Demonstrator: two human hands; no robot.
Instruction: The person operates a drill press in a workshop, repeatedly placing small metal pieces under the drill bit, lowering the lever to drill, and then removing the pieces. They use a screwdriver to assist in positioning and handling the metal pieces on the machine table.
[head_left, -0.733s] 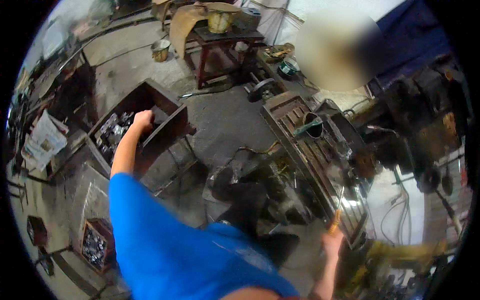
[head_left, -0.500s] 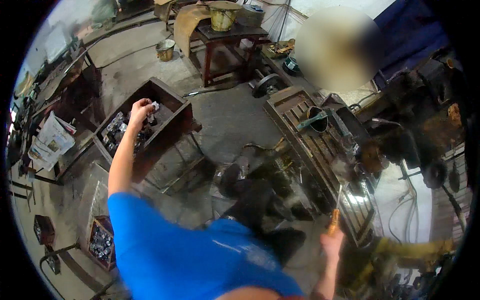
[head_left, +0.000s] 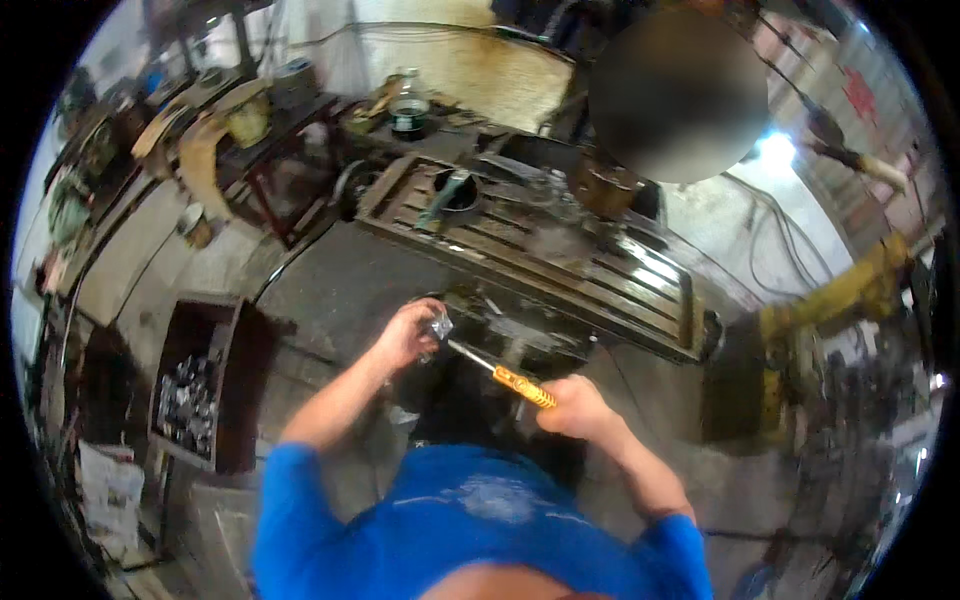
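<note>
In front of my body, my left hand (head_left: 405, 335) is closed on a small shiny metal part (head_left: 442, 325), gripped in the fingertips. My right hand (head_left: 577, 408) is wrapped around the handle of an orange-handled tool (head_left: 523, 386) with a slim metal shaft. The shaft points up and left, its tip close to the metal part; whether they touch I cannot tell. To the left stands a dark box (head_left: 237, 380) with many similar small metal pieces (head_left: 190, 400) inside.
Ahead lies a long slotted metal machine table (head_left: 600, 290), with a green-handled brush-like tool (head_left: 440, 205) at its left end. Behind it is a glass jar (head_left: 408, 115). A yellow bucket (head_left: 248, 120) sits on a bench at far left. Yellow machinery (head_left: 840, 290) stands at right.
My left hand has come from the box to in front of me with the metal part. My right hand has brought the orange-handled tool in toward it. The view has turned right.
</note>
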